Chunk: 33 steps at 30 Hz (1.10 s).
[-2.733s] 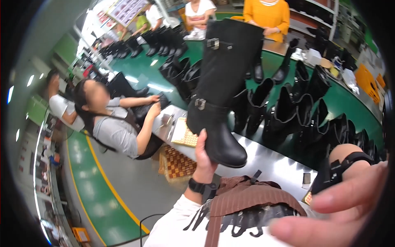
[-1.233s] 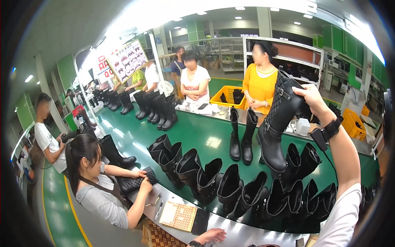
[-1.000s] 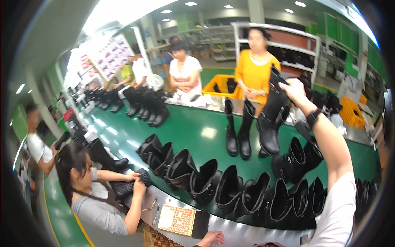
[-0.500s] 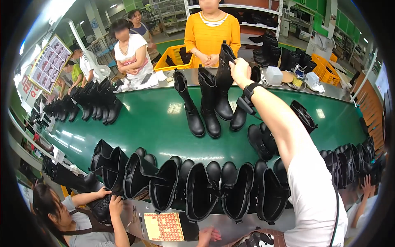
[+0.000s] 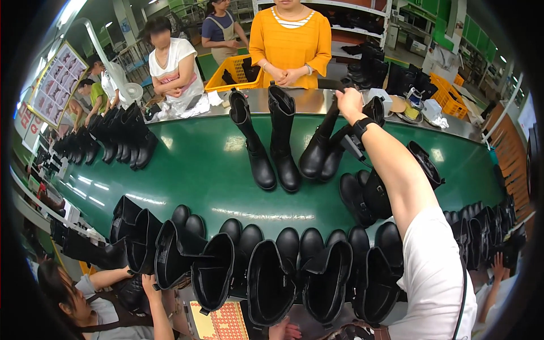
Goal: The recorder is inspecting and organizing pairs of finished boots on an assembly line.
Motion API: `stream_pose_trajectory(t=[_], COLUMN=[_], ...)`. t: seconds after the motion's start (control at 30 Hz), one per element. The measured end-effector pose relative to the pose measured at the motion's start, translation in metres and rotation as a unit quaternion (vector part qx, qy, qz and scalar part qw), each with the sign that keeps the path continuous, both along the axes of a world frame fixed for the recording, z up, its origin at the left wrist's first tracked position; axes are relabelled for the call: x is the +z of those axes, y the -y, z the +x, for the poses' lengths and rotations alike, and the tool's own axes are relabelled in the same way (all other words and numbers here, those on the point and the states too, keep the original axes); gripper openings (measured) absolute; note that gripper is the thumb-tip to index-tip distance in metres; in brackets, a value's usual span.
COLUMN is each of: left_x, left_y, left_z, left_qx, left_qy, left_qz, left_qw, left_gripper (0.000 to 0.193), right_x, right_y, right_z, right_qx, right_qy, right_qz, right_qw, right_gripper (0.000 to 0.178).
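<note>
At the far side of the green table, my right hand (image 5: 350, 103) is closed round the upper end of a black tall boot's shaft. This boot (image 5: 318, 150) stands on the table, its shaft leaning right, close beside another black boot (image 5: 333, 161) partly covered by my wrist. To their left, two tall boots (image 5: 281, 133) stand upright as a pair. My left hand (image 5: 285, 330) is low at the near edge, fingers loosely apart and nothing seen in them. A boot in the near row (image 5: 271, 283) hides part of it.
Several open-topped boots line the near edge of the green table (image 5: 187, 153); more stand at the far left and right. A yellow sticker sheet (image 5: 221, 320) lies at the near edge. People stand across the table, one in yellow (image 5: 292, 42). Another works at lower left (image 5: 73, 294).
My right hand has moved right and lowered the raised boot to the table beside the other one. My left hand is now partly covered by the near boots.
</note>
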<state>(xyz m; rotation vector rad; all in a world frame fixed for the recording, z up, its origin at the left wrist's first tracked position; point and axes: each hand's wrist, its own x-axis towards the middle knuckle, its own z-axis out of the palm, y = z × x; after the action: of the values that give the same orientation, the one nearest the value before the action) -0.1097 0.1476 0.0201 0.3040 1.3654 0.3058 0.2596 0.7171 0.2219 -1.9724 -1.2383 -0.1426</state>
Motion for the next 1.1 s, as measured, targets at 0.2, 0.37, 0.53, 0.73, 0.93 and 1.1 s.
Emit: stream_pose_trajectory(t=[0.2,0.37,0.53,0.73,0.93,1.1], left_x=[-0.004,0.000,0.004,0.009,0.013,0.013], left_y=[0.002,0.001,-0.004,-0.007,-0.010,-0.005], left_z=[0.001,0.006,0.010,0.012,0.016,0.016], left_qx=[0.007,0.019,0.016,0.008,0.008,0.023], left_qy=[-0.007,-0.019,-0.036,-0.034,-0.046,-0.031], left_qz=[0.002,-0.007,-0.006,-0.014,-0.014,-0.010], left_qw=[1.000,1.000,0.999,0.999,0.999,0.999], left_gripper=[0.061,0.061,0.062,0.064,0.064,0.063], right_x=[-0.009,-0.022,-0.025,-0.001,0.004,0.035], right_y=[-0.011,-0.014,-0.013,-0.018,-0.014,-0.005], right_z=[-0.041,-0.052,-0.063,-0.064,-0.075,-0.072], right_qx=[0.031,0.073,0.096,0.118,0.153,0.142], right_qy=[0.034,0.087,0.131,0.126,0.133,0.102], right_qz=[0.061,0.078,-0.099,-0.139,-0.197,-0.349], right_qw=[0.997,0.990,0.982,0.975,0.959,0.920], right_gripper=[0.026,0.023,0.025,0.025,0.020,0.034])
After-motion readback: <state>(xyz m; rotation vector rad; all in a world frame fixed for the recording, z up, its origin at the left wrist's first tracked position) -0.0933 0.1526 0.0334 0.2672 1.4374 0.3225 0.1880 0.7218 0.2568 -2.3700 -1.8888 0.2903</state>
